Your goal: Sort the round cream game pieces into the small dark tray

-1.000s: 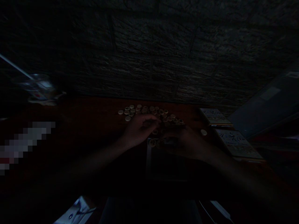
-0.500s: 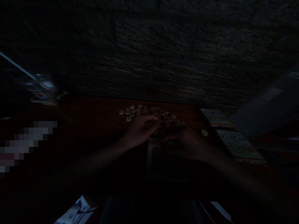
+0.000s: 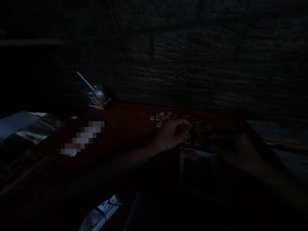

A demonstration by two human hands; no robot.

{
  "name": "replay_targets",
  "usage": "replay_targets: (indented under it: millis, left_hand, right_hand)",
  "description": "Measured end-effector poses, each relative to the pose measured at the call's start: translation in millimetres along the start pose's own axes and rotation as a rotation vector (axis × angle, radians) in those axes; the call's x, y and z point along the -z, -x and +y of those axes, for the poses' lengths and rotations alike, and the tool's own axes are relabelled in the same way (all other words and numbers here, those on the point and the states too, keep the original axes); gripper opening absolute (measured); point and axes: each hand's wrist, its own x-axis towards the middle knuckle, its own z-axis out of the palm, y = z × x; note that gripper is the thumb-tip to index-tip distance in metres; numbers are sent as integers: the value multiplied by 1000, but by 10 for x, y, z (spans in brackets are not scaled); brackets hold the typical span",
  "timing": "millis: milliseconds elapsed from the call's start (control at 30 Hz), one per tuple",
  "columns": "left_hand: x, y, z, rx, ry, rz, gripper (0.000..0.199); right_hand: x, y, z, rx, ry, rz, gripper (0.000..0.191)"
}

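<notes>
Several round wooden pieces with carved characters, like Chinese chess pieces [image 3: 162,117], lie scattered on a dark reddish table [image 3: 130,123]. My left hand [image 3: 172,132] is over them, thumb and fingers curled together. What it may hold is hidden. Nearer me is a shallow dark box with a pale rim [image 3: 182,170]. Two pieces, one with a carved mark [image 3: 185,152] and another beside it [image 3: 193,154], sit side by side in its far left corner. My right hand [image 3: 232,147] is right of the box's far edge, its fingers dim and smeared by motion.
A clear cup with a straw [image 3: 97,96] stands at the table's back left. A stone wall [image 3: 154,70] rises behind. At right are flat printed boxes [image 3: 276,128]. A pixelated pale object [image 3: 84,138] lies on the left, with a white box [image 3: 103,211] below.
The view has swung left, so things appear farther right. My right hand has drawn away from the box's corner, where two pieces now show side by side. My left hand stays over the pieces.
</notes>
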Motion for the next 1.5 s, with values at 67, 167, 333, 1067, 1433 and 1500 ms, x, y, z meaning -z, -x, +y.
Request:
replay_targets:
  millis: [67, 167, 333, 1067, 1433, 1500]
  left_hand:
    - [32, -31, -55, -28, -33, 28, 18]
    - [65, -68, -144, -34, -55, 66, 17]
    - [109, -133, -203, 21, -97, 156, 16]
    - [324, -175, -410, -99, -468, 52, 25]
    - [386, -161, -352, -194, -553, -25, 27]
    - [391, -154, -340, -189, -559, -28, 28]
  right_hand:
    - [4, -6, 87, -37, 43, 33, 13]
    - [-2, -19, 159, -62, 61, 68, 15]
    - [-8, -48, 184, -60, 45, 67, 19]
    - [-17, -80, 351, -257, 13, 166, 26]
    - [-14, -72, 285, -240, 16, 108, 25]
    - [-16, -67, 290, -227, 13, 102, 25]
